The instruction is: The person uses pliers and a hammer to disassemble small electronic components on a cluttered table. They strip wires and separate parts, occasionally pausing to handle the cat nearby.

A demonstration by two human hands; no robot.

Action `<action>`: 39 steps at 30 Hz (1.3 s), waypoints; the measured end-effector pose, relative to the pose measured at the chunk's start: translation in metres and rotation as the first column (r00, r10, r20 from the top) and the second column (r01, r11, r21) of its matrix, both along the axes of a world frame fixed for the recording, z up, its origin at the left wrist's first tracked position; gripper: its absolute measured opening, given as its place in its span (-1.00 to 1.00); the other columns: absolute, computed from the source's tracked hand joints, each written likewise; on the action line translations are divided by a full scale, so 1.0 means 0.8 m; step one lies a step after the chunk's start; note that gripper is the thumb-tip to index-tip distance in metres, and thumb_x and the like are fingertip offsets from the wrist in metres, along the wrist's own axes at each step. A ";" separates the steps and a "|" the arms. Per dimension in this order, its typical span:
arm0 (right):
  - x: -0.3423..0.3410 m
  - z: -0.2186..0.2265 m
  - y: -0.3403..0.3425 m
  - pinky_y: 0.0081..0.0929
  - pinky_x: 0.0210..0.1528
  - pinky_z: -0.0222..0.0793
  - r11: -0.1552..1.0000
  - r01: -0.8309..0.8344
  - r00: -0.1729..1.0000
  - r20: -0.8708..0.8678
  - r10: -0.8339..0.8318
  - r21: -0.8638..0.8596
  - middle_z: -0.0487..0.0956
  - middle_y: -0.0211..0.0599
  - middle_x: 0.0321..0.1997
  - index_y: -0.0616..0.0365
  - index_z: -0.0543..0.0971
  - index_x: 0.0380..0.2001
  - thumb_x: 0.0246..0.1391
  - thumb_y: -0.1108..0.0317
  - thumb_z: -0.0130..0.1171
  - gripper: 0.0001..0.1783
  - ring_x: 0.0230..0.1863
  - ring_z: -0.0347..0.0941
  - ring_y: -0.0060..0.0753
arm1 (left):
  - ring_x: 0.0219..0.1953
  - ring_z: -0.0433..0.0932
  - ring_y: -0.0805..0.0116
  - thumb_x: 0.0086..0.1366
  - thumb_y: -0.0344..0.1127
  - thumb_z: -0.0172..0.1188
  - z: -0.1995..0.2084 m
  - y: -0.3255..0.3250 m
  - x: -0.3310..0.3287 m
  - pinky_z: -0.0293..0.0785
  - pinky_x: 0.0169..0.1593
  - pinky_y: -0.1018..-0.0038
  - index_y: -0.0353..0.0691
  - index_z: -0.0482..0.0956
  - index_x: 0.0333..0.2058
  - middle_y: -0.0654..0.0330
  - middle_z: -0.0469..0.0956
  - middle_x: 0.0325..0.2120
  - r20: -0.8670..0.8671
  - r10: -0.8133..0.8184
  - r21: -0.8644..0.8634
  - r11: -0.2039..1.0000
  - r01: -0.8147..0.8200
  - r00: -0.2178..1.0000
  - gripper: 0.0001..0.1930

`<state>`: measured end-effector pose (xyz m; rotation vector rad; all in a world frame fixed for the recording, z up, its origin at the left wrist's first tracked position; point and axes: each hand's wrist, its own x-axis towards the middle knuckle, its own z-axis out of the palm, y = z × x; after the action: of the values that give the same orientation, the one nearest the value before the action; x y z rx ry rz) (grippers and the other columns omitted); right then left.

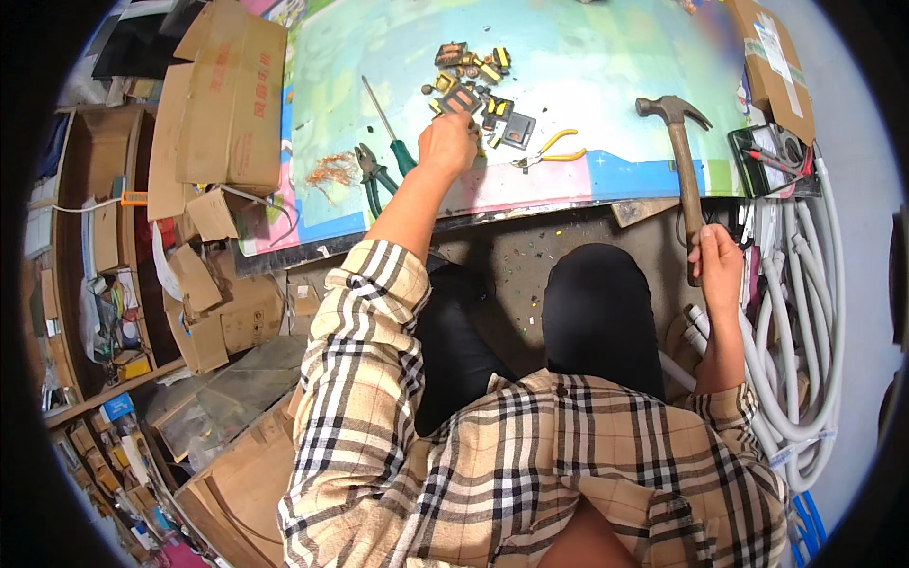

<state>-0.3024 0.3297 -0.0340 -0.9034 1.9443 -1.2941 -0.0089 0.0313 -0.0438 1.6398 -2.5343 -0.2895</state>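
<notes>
My right hand (718, 263) is wrapped round the lower end of the wooden handle of a claw hammer (680, 142). The hammer's steel head lies over the right part of the table mat. My left hand (449, 144) is closed at the near edge of a pile of small electrical parts (494, 68), among them copper windings and yellow-taped coils. Just beyond its fingertips sits a dark block with copper-coloured windows (461, 99). What the fingers grip is hidden. A flat dark grey square piece (518, 131) lies to the right of that hand.
Left of the pile lie a green-handled screwdriver (401, 155), dark green pliers (370, 172) and a tangle of copper wire (334, 169). Yellow-handled cutters (551, 151) lie right of it. Cardboard boxes (232, 104) flank the table; grey hoses (805, 312) hang at the right.
</notes>
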 end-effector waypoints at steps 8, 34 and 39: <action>-0.019 -0.023 0.008 -0.56 -0.51 0.27 0.995 0.102 0.981 -0.164 -0.101 -0.003 0.43 -0.34 -0.57 0.21 0.47 -0.42 0.25 0.26 -0.05 -0.74 -0.61 0.31 -0.54 | -0.36 0.59 0.19 0.07 -0.34 0.26 -0.036 -0.022 0.007 0.49 -0.26 0.34 -0.17 0.61 -0.28 0.08 0.61 -0.32 -0.256 0.079 0.154 0.987 -0.040 0.963 -0.80; -0.058 -0.092 -0.057 -0.63 -0.57 0.33 0.979 -0.154 0.439 0.878 0.190 -0.135 0.46 -0.39 -0.41 0.21 0.43 -0.19 0.14 0.03 0.14 -0.57 -0.55 0.37 -0.59 | -0.58 0.53 0.37 0.12 -0.54 0.04 -0.025 0.124 -0.129 0.52 -0.49 0.51 -0.35 0.35 -0.26 0.01 0.57 -0.49 -0.618 0.497 0.783 0.456 0.422 0.609 -0.83; -0.039 -0.069 -0.081 -0.63 -0.68 0.18 0.994 -0.113 0.576 0.814 0.076 -0.013 0.41 -0.33 -0.43 0.21 0.40 -0.24 0.15 0.22 0.13 -0.72 -0.61 0.26 -0.65 | -0.56 0.53 0.38 0.14 -0.58 0.02 -0.065 0.152 -0.170 0.50 -0.50 0.54 -0.33 0.32 -0.33 0.01 0.56 -0.48 -0.607 0.452 0.772 0.530 0.350 0.654 -0.88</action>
<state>-0.3340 0.2646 -0.0892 -0.2557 1.1429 -1.2744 -0.1451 0.1526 -0.0961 1.2500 -1.6149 -2.0313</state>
